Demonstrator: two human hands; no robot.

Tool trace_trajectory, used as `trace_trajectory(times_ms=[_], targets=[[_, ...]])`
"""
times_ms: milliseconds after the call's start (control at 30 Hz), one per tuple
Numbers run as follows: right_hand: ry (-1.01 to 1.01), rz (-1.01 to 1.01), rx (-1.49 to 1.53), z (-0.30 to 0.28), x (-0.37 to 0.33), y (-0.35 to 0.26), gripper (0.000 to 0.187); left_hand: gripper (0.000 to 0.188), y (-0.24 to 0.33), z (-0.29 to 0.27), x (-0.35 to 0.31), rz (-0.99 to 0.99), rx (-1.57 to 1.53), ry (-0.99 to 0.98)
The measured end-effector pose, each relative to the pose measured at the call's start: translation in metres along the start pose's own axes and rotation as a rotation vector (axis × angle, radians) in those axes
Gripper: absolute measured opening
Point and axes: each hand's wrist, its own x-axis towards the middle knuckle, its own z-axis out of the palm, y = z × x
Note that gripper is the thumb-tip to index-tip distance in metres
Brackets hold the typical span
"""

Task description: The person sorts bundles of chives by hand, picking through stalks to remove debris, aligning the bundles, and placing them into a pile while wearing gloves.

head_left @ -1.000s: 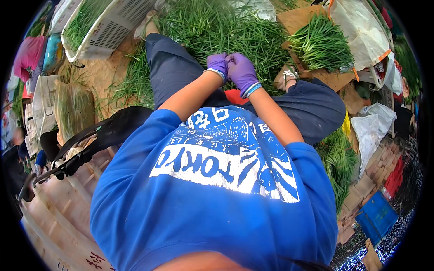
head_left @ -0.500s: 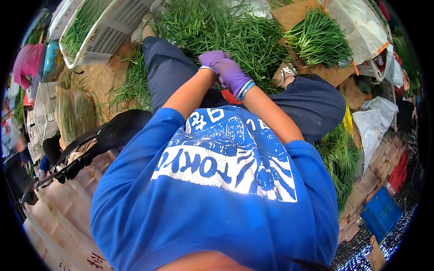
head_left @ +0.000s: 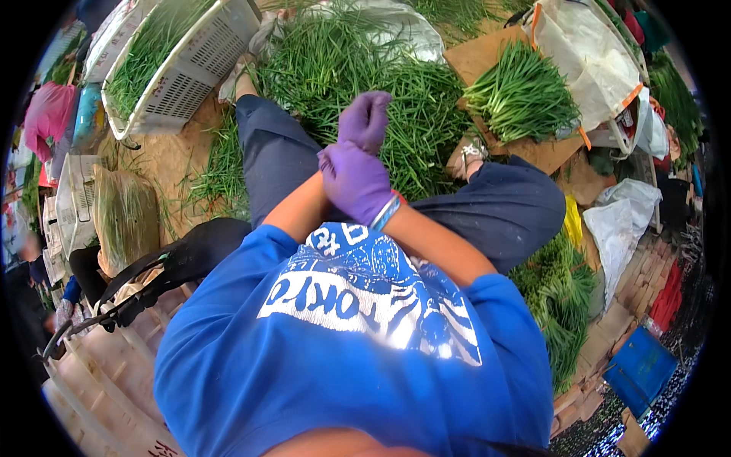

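Both my hands wear purple gloves and are raised over my lap. My left hand points away from me with its fingers curled in, and nothing shows in it. My right hand is wrapped round the left wrist, closed on the cuff of the left glove; its fingers cover most of that cuff. A coloured band circles my right wrist. Beyond the hands lies a loose heap of long green leaves, like garlic chives. A neater bunch of chives rests on cardboard to the right.
A white slatted crate holding greens is tilted at the far left. A clear bag of greens stands nearer. More chives lie by my right side, near a white plastic bag and a blue container.
My right hand has shifted from over the left hand to its wrist. The left hand now reaches farther out, and both forearms have moved closer together and cross.
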Motion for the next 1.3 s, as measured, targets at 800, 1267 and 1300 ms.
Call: trace_trajectory(times_ms=[800,1267,1300], targets=[[0.128,-0.580,-0.030,-0.088,-0.003,0.010,0.020,0.011,0.079,-0.054,0.000,0.935,0.499,-0.109],[-0.083,-0.513,0.177,-0.081,0.005,0.023,0.013,0.011,0.061,-0.055,-0.013,0.012,0.168,-0.372],[-0.082,-0.430,0.264,-0.073,0.007,0.030,0.013,0.013,0.057,-0.052,-0.011,-0.148,0.115,-0.387]])
